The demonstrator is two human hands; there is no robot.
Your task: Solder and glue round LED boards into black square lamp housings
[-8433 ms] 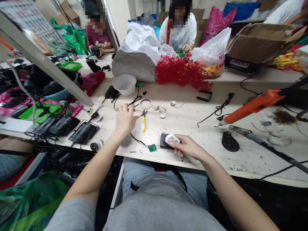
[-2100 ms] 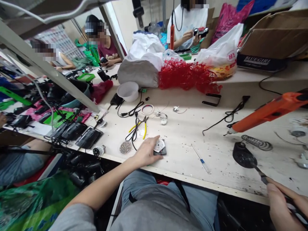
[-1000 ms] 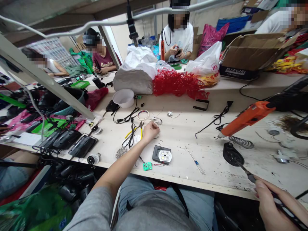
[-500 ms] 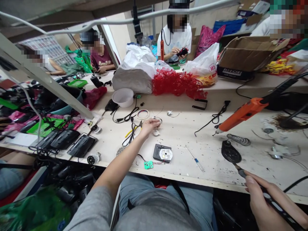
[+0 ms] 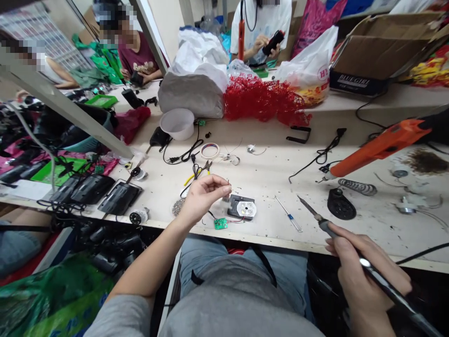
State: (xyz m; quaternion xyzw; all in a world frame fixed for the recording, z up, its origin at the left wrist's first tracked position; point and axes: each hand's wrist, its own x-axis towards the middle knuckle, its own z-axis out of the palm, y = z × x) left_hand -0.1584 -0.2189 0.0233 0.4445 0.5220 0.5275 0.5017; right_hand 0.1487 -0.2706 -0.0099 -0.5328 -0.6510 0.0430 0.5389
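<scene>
Head view: on the bench [image 5: 273,164], work is at the soldering-preparation stage, by judgement. Right hand [image 5: 365,267] grips the soldering iron [image 5: 322,223], tip raised. Left hand [image 5: 206,193] has fingertips pinched together; contents indeterminable. Black housing [image 5: 235,205] lies nearby, bearing the LED board [image 5: 246,208]; green circuit board [image 5: 220,223] sits beside. Next move calls for steady tip control.

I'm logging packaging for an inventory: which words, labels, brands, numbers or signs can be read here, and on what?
"BLUE GIRL": cardboard box; smaller print beneath is unreadable.
"H", apparently: white plastic bag; remaining red print is too blurred.
Maroon shirt: lettering too blurred to read.
</scene>
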